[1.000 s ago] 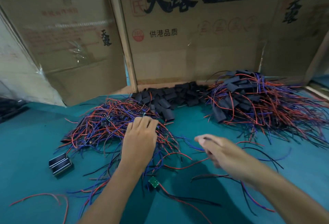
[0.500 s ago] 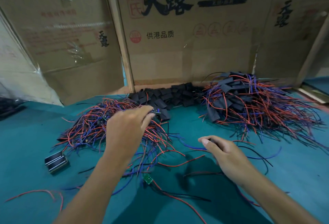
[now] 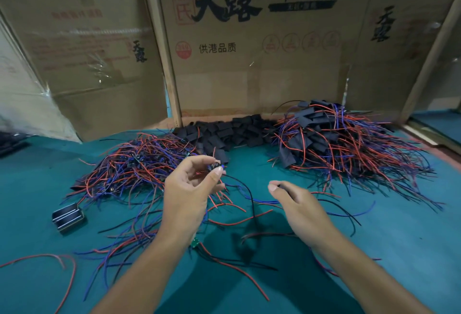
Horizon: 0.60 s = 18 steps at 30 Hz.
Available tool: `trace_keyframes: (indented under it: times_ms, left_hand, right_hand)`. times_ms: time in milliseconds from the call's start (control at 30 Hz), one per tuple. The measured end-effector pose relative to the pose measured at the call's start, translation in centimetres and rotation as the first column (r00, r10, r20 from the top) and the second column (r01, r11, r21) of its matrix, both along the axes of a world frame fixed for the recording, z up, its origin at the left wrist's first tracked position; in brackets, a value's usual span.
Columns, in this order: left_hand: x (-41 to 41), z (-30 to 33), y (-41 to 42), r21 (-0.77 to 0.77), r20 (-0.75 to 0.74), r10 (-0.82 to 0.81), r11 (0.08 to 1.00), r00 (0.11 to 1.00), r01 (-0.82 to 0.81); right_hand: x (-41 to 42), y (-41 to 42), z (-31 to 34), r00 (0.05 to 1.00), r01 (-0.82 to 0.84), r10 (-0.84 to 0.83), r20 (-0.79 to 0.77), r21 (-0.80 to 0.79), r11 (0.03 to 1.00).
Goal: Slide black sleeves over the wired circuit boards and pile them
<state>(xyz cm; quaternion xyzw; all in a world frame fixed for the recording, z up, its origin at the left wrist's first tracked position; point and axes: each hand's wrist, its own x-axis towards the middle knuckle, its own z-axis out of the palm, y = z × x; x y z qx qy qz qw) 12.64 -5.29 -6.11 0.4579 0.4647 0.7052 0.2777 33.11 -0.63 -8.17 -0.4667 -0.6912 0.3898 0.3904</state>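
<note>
You've got cardboard boxes (image 3: 249,46) walling off the whole back edge of the teal table (image 3: 411,226), and the only bare mat you can really move in is the front strip around your forearms, plus the far left and right sides. Bare wired boards (image 3: 129,169) sit in a tangled red, blue and black heap at left, just behind your left hand; the loose black sleeves (image 3: 224,134) are piled against the boxes in the middle, and the finished, sleeved boards (image 3: 336,144) are heaped at right, wires fanning out toward you. One small green board (image 3: 195,242) lies on the mat, half hidden under your left wrist, and a little black-and-silver block (image 3: 67,217) sits off to the left. Your left hand (image 3: 189,189) is raised with thumb and forefinger pinching something small and dark with a black wire (image 3: 249,196) trailing down from it, probably a wired board, but it's too blurry to be sure. Your right hand (image 3: 296,204) is curled loosely, thumb pressed to the fingers on what looks like a thin dark piece.
</note>
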Motion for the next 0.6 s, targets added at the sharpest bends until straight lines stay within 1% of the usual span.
trace_keyframes:
  times_ms: [67, 167, 233, 267, 333, 400, 467, 533, 600]
  left_hand:
    - [-0.1, -0.1, 0.0, 0.015, 0.017, -0.014, 1.000, 1.000, 0.014]
    - [-0.1, -0.1, 0.0, 0.008, 0.059, -0.020, 1.000, 0.998, 0.019]
    - [0.1, 0.0, 0.0, 0.015, 0.108, -0.040, 0.999, 0.993, 0.039]
    - [0.3, 0.1, 0.0, 0.018, 0.138, -0.057, 0.998, 0.989, 0.055]
    - [0.6, 0.1, 0.0, 0.020, 0.217, -0.115, 0.993, 0.969, 0.114]
    - [1.0, 0.0, 0.0, 0.025, 0.321, -0.205, 0.978, 0.925, 0.208]
    - [1.7, -0.2, -0.2, 0.023, 0.429, -0.282, 0.953, 0.858, 0.301]
    - [2.3, -0.4, -0.4, 0.020, 0.514, -0.326, 0.929, 0.794, 0.369]
    - [2.8, -0.7, -0.5, 0.019, 0.583, -0.348, 0.909, 0.734, 0.416]
  right_hand:
    - [0.0, -0.1, -0.1, 0.997, -0.043, 0.044, 0.060, -0.014, 0.999]
    - [0.0, 0.0, -0.1, 0.984, -0.058, 0.041, 0.174, 0.092, 0.994]
    - [-0.2, -0.1, 0.1, 0.981, -0.061, 0.035, 0.193, 0.133, 0.989]
    - [-0.3, -0.2, 0.2, 0.978, -0.071, 0.035, 0.208, 0.168, 0.983]
    - [-0.5, -0.6, 0.3, 0.969, -0.085, 0.009, 0.247, 0.299, 0.951]
    - [-0.9, -1.4, 0.6, 0.963, -0.093, -0.040, 0.265, 0.469, 0.878]
    - [-1.3, -2.3, 1.1, 0.956, -0.092, -0.098, 0.275, 0.601, 0.794]
    - [-1.6, -2.9, 1.5, 0.956, -0.082, -0.134, 0.261, 0.674, 0.734]
    - [-1.7, -3.0, 1.5, 0.957, -0.085, -0.137, 0.257, 0.697, 0.712]
